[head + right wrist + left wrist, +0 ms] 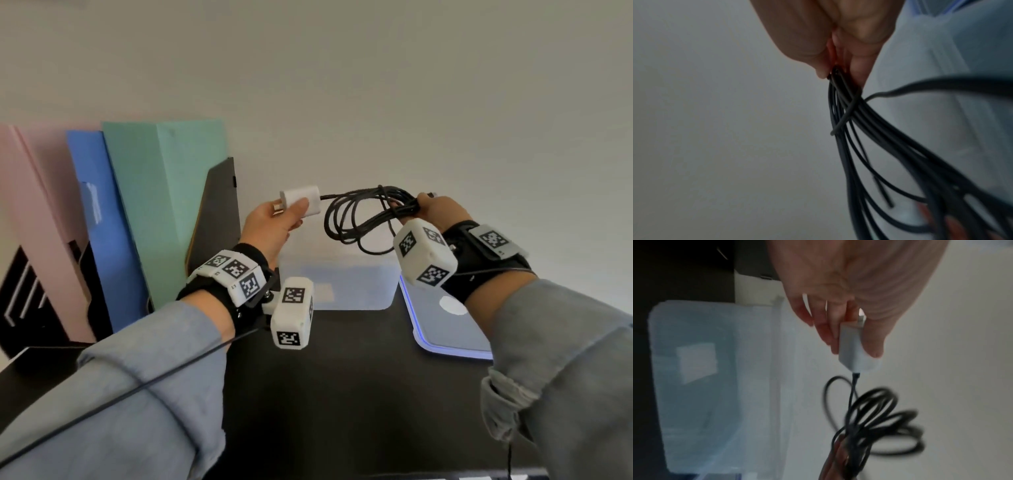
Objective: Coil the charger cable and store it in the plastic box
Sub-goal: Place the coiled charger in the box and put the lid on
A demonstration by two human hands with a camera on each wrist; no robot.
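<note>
My left hand (pixel 274 222) pinches the white charger plug (pixel 301 200) between thumb and fingers, held in the air above the box; the left wrist view shows the plug (pixel 856 350) under my thumb. A black cable (pixel 359 216) runs from the plug into several loose loops. My right hand (pixel 435 212) grips the bundled loops at their right side; the right wrist view shows the cable (pixel 849 113) strands pinched between my fingers (pixel 861 61). The translucent plastic box (pixel 337 284) stands open on the dark desk, just below the hanging loops, also visible as the box (pixel 715 369).
The box's lid (pixel 448 322) with a blue rim lies on the desk (pixel 342 394) to its right. Pink (pixel 37 222), blue (pixel 102 222) and green folders (pixel 164 192) stand upright at the left, held by a black bookend (pixel 219 205). A pale wall is behind.
</note>
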